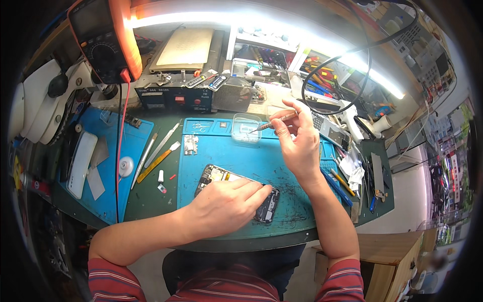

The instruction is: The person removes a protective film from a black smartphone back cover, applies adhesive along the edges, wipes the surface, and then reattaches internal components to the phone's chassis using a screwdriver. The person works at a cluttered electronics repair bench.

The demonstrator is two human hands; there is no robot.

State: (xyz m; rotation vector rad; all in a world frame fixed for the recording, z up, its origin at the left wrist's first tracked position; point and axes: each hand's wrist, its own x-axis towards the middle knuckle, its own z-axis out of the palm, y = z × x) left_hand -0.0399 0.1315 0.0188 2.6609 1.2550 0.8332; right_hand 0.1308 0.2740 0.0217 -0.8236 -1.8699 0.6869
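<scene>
On the blue silicone mat lies an opened phone with internal parts exposed. My left hand rests over its middle, fingers curled onto it and hiding part of it. Raised above the mat, my right hand grips a slim screwdriver, its tip at a small clear plastic container that holds tiny bits. Small metal parts sit at the mat's left side.
An orange-cased multimeter hangs upper left, its leads running down. A bench instrument stands behind. Knives and tweezers lie left, near a second blue mat. Pens, tools and crumpled paper crowd the right. A black cable loops overhead.
</scene>
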